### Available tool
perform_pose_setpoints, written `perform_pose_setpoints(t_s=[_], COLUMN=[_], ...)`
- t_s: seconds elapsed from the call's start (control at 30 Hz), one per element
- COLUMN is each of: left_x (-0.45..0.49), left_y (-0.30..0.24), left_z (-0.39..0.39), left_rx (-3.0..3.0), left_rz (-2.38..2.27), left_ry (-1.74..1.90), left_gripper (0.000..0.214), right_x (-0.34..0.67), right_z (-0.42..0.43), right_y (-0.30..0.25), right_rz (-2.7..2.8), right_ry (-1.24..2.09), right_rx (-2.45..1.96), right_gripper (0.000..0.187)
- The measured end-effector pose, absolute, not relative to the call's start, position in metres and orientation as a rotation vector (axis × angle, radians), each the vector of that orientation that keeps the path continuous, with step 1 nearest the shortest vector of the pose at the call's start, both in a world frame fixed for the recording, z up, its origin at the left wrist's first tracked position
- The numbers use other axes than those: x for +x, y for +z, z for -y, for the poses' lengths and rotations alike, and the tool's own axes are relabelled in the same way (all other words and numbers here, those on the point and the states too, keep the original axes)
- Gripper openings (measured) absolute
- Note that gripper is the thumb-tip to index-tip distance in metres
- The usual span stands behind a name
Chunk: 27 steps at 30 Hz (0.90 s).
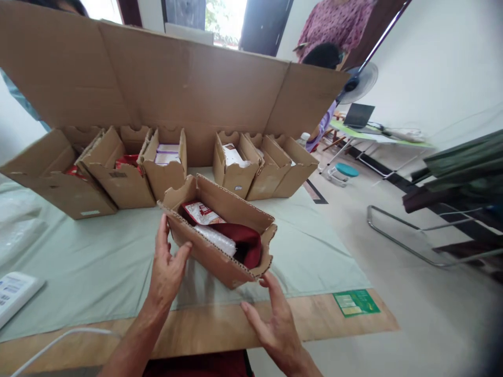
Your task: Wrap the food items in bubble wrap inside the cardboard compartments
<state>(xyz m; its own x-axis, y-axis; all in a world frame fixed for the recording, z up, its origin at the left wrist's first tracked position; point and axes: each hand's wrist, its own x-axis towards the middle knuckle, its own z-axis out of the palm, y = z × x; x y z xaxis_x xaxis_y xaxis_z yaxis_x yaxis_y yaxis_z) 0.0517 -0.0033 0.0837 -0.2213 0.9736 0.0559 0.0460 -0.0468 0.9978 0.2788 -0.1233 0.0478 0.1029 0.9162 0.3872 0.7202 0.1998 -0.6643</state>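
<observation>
A small open cardboard box (204,251) sits tilted on the pale green cloth (98,262), holding a red-and-white packet (201,213), a white wrapped item (217,239) and a dark red pouch (247,242). My left hand (167,267) rests against the box's near left corner, thumb on its wall, fingers stretched. My right hand (273,322) hovers just below the box's near right corner, fingers spread, fingertips almost touching it. Neither hand grips anything.
Several similar filled boxes (126,180) stand in a row behind, against a large upright cardboard sheet (176,78). A white labelled device (13,293) lies at the left edge. Other people, a fan (359,84) and a laptop table (361,131) are at the back right.
</observation>
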Motion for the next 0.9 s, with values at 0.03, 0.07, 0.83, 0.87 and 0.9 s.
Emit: perform_pose_setpoints(t_s=[0.03,0.07,0.83,0.87,0.9], left_x=[0.053,0.055,0.121,0.122,0.122], left_y=[0.077,0.071,0.068,0.068,0.068], left_z=[0.013,0.023,0.007,0.004,0.001], left_rx=[1.149,1.139,1.346,1.354,1.354], left_rz=[-1.402,-1.409,-1.277,-1.271,-1.261], left_ry=[1.367,1.337,1.327,1.329,1.334], left_gripper=[0.081,0.079,0.064,0.063,0.063], right_x=[0.286,0.292,0.307,0.305,0.302], right_z=[0.122,0.116,-0.019,-0.017,-0.015], right_y=[0.042,0.039,0.025,0.025,0.024], right_rz=[1.601,1.538,1.368,1.357,1.343], right_ry=[0.368,0.444,1.049,1.030,1.009], right_rx=[-1.576,-1.580,-1.181,-1.185,-1.196], right_gripper=[0.066,0.069,0.075,0.073,0.070])
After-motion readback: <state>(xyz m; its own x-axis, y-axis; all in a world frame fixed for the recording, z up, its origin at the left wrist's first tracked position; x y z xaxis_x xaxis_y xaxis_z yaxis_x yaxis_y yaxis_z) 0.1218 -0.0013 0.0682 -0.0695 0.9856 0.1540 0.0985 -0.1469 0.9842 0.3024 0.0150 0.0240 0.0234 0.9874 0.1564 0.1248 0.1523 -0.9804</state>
